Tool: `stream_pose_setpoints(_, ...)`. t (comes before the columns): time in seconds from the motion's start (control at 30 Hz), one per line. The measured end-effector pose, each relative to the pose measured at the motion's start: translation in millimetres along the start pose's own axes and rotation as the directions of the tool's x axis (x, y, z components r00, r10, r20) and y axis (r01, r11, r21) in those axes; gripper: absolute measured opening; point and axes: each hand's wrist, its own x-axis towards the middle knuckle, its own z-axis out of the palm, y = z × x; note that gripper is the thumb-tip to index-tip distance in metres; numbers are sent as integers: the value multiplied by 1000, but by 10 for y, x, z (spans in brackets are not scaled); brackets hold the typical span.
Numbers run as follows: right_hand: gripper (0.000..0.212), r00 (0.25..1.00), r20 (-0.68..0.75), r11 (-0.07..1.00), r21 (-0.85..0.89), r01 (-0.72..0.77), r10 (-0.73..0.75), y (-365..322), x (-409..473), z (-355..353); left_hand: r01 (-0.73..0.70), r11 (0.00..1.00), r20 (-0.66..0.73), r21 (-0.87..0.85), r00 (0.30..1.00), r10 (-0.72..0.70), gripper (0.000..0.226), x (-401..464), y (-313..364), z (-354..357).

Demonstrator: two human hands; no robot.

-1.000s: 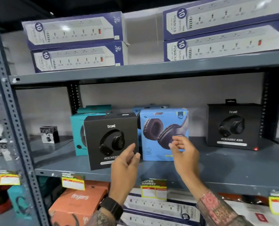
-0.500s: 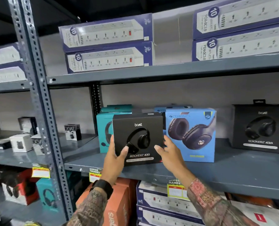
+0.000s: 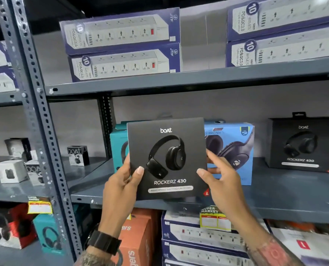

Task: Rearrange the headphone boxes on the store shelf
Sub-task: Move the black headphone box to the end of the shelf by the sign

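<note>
A black headphone box (image 3: 167, 158) marked ROCKERZ 430 is lifted off the middle shelf (image 3: 275, 194), facing me. My left hand (image 3: 121, 187) grips its lower left edge and my right hand (image 3: 221, 181) grips its lower right edge. Behind it a teal headphone box (image 3: 118, 146) stands on the shelf, mostly hidden. A blue headphone box (image 3: 234, 150) stands just right of the held box. A second black ROCKERZ 430 box (image 3: 302, 144) stands at the far right of the same shelf.
Power-strip boxes (image 3: 121, 45) are stacked on the upper shelf. A grey perforated upright (image 3: 38, 116) separates the left bay, which holds small earbud boxes (image 3: 78, 155). Below are an orange box (image 3: 138, 240), more power-strip boxes and yellow price tags (image 3: 213, 219).
Both hands closed on the front black box and lifted it off the shelf toward me. The view has shifted left and closer.
</note>
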Motion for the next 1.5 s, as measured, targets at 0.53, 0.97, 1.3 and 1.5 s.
stream_pose_setpoints(0.53,62,988,-149,999,-5,-42,40,-87,-342,-1357,-21,997,43,-78,999,24,58,-447,683,940)
stream_pose_setpoints(0.97,63,901,-420,972,-145,-185,109,738,86,-3651,-169,985,376,-16,912,163,72,-530,863,3730)
stream_pose_setpoints(1.3,59,887,-420,942,-179,-285,189,1356,673,-3852,-49,999,387,-12,921,50,76,-212,545,4537)
stream_pose_setpoints(1.5,61,900,-406,941,-215,-263,158,1526,734,-3847,-10,996,393,-91,918,46,77,-195,404,4633)
